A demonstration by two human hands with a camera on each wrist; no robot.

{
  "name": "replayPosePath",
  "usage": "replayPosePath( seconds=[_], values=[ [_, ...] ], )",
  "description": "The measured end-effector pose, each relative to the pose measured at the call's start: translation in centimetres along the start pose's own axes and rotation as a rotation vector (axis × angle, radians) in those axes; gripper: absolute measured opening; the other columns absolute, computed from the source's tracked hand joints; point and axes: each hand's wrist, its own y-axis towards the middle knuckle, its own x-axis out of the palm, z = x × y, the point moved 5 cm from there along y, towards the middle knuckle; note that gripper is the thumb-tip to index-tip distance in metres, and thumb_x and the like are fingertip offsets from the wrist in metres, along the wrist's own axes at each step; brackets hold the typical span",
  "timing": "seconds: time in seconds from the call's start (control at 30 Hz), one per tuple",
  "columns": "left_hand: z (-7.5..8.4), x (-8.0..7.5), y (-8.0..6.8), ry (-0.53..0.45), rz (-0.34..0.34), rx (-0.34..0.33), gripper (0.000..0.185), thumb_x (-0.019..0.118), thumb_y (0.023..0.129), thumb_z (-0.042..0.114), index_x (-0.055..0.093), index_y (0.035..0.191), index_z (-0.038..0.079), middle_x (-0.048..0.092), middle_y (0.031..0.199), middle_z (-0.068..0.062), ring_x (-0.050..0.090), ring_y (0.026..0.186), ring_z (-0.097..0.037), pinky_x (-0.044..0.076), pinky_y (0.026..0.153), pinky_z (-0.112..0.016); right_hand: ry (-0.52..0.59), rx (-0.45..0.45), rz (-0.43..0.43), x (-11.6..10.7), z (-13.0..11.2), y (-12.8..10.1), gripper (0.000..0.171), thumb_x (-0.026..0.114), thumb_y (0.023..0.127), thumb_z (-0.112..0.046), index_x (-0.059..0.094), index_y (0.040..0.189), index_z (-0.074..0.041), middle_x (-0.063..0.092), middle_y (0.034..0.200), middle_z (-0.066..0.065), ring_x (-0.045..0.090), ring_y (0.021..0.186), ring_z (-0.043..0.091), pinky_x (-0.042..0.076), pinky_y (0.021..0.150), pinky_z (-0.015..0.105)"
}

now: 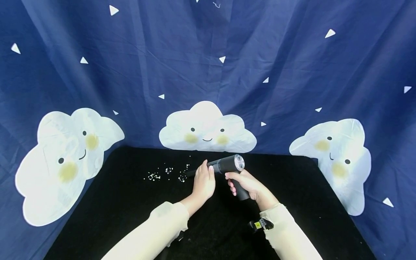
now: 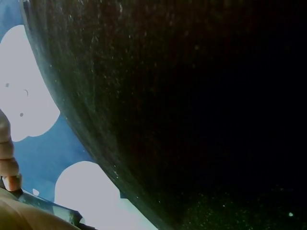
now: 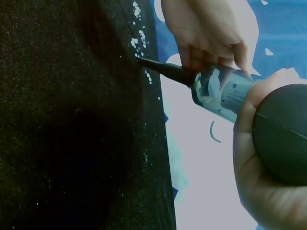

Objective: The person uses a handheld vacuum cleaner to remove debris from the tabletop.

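Note:
A dark handheld vacuum cleaner [image 1: 229,164] is held slanting over the black cloth, its narrow nozzle [image 3: 165,70] aimed left at scattered white crumbs [image 1: 154,176]. My right hand [image 1: 248,184] grips its handle [image 1: 241,191], fingers wrapped round it. Farther forward, my left hand [image 1: 204,180] holds the clear dust cup [image 3: 208,96] near the nozzle's base, with its fingers round the far side in the right wrist view. The nozzle tip lies right beside the nearest group of crumbs. Only part of the cup and the left fingers [image 2: 7,160] show in the left wrist view.
Black cloth [image 1: 130,224] covers the table. Behind and on both sides hangs a blue curtain [image 1: 195,54] with white triangles and smiling clouds [image 1: 208,126]. A small black device with a yellow patch [image 1: 258,225] sits at the right wrist.

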Motion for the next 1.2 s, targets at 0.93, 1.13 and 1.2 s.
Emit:
replayPosePath(
  seconds=[0.93, 1.13, 1.2],
  values=[
    [1.1, -2.0, -1.2, 0.038, 0.062, 0.059, 0.044, 0.041, 0.106, 0.016, 0.042, 0.140, -0.012, 0.053, 0.133, -0.031, 0.046, 0.128, -0.044, 0.038, 0.106, -0.056, 0.021, -0.017, -0.092, 0.7, -0.4, -0.4, 0.017, 0.058, 0.098, -0.018, 0.056, 0.091, -0.003, 0.053, 0.062, 0.001, 0.052, 0.048, 0.010, 0.048, 0.048, 0.024],
    [1.2, -1.6, 1.1, -0.009, 0.002, 0.105, 0.047, 0.036, 0.108, 0.018, 0.039, 0.145, -0.010, 0.045, 0.144, -0.031, 0.040, 0.136, -0.045, 0.032, 0.112, -0.056, 0.019, -0.086, 0.006, 0.6, -1.4, 0.1, 0.017, 0.060, 0.097, -0.017, 0.054, 0.094, -0.002, 0.053, 0.063, 0.002, 0.052, 0.049, 0.011, 0.049, 0.048, 0.024],
    [0.9, -1.3, 1.9, -0.024, -0.038, 0.088, 0.048, 0.034, 0.108, 0.020, 0.037, 0.148, -0.007, 0.041, 0.149, -0.030, 0.036, 0.140, -0.044, 0.030, 0.114, -0.055, 0.001, -0.114, 0.042, 0.5, -1.6, 0.4, 0.016, 0.060, 0.098, -0.017, 0.054, 0.095, -0.003, 0.053, 0.063, 0.002, 0.052, 0.049, 0.011, 0.050, 0.048, 0.025]
  ],
)
